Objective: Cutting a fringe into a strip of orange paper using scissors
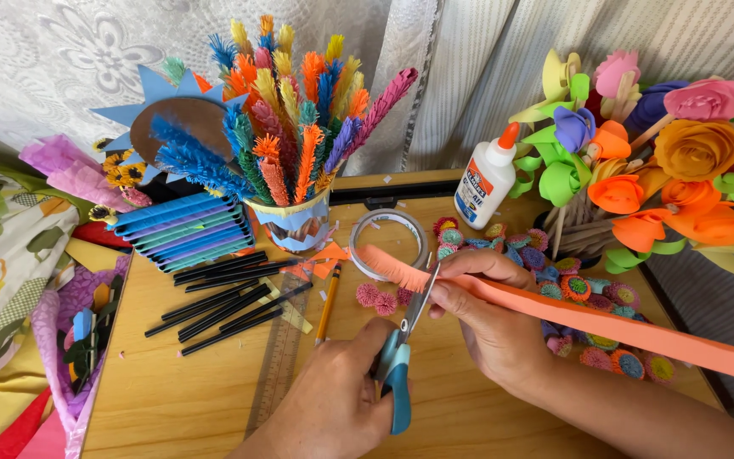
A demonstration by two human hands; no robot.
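My left hand point(333, 399) grips blue-handled scissors point(398, 378), with the blades pointing away from me at the edge of a long orange paper strip point(622, 327). My right hand point(490, 327) pinches that strip just right of the blades. The strip runs off to the lower right. Its left end point(388, 265) is cut into a fine fringe and lies over a clear tape ring point(386, 221). Three small pink rolled paper flowers point(381, 297) lie on the wooden table point(180, 399) just left of the blades.
A cup of fringed paper stems point(299, 223) stands behind, with a white glue bottle point(484, 183) to its right. Black sticks point(223, 308), a clear ruler point(278, 357) and a pencil point(327, 310) lie left. Rolled paper flowers point(592, 291) and a paper rose bouquet point(681, 161) fill the right.
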